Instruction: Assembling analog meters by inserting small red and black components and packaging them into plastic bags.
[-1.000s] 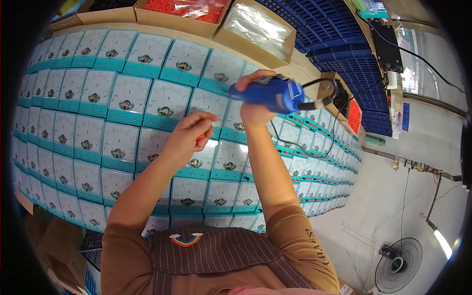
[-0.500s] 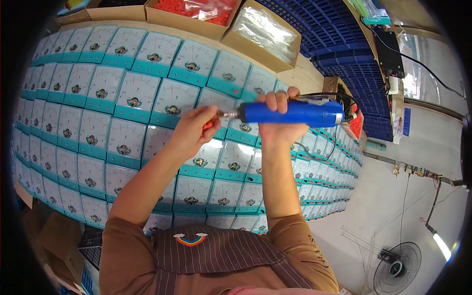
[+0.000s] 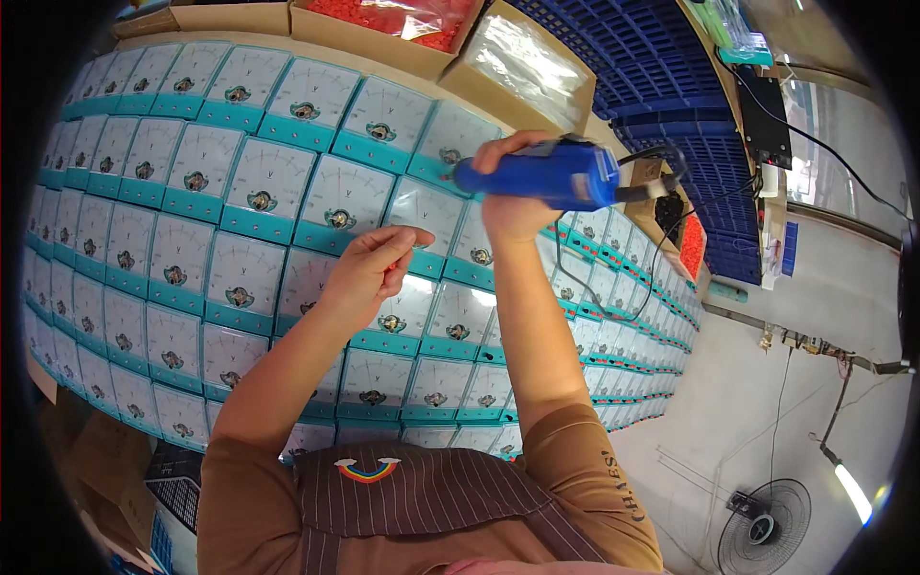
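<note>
My right hand [image 3: 516, 213] is wrapped round a blue electric screwdriver [image 3: 575, 177], with its cabled end to the right. The front end of the tool points left, over a meter in the upper rows; its bit cannot be made out. My left hand [image 3: 362, 273] is closed, thumb against forefinger, with small red pieces [image 3: 391, 270] partly showing between the curled fingers. It hovers over the panel meters [image 3: 350, 196], which have white dial faces and teal lower strips and stand in tight rows beneath both hands.
Along the far edge are a carton of red parts [image 3: 335, 11] and a carton of clear plastic bags [image 3: 537, 96]. Blue crates [image 3: 671, 125] stand at the far right. The tool's black cable [image 3: 623, 316] loops over the meters at right. A fan [image 3: 764, 527] is at lower right.
The screwdriver has come away from my left fingertips and turned, its front end now over a farther meter. My left hand stays nearly in place, the red pieces still in it.
</note>
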A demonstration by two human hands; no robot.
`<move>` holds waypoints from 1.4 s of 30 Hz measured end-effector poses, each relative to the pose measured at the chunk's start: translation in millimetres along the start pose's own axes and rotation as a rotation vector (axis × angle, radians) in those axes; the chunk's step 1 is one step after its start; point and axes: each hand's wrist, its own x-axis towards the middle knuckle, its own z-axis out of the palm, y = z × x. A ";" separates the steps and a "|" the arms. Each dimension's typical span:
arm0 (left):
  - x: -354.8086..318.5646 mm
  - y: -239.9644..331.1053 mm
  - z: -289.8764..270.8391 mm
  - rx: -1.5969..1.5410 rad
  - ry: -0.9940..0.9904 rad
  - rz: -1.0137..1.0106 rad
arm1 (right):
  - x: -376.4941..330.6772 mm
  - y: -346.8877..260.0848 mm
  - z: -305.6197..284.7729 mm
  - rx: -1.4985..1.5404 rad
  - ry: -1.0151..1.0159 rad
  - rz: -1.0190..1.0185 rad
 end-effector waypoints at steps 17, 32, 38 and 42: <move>3.6 9.3 8.0 -0.110 0.128 0.032 | -34.6 -58.2 28.5 0.416 0.037 0.259; -17.5 -1.1 -8.3 -0.096 0.046 -0.020 | 8.6 15.3 55.6 0.007 -0.017 0.056; -18.4 1.6 -7.8 -0.045 0.063 0.009 | -6.3 30.8 65.5 0.172 -0.138 0.040; -19.7 1.0 -9.3 -0.022 0.046 0.026 | -11.2 36.8 66.6 0.059 -0.115 -0.080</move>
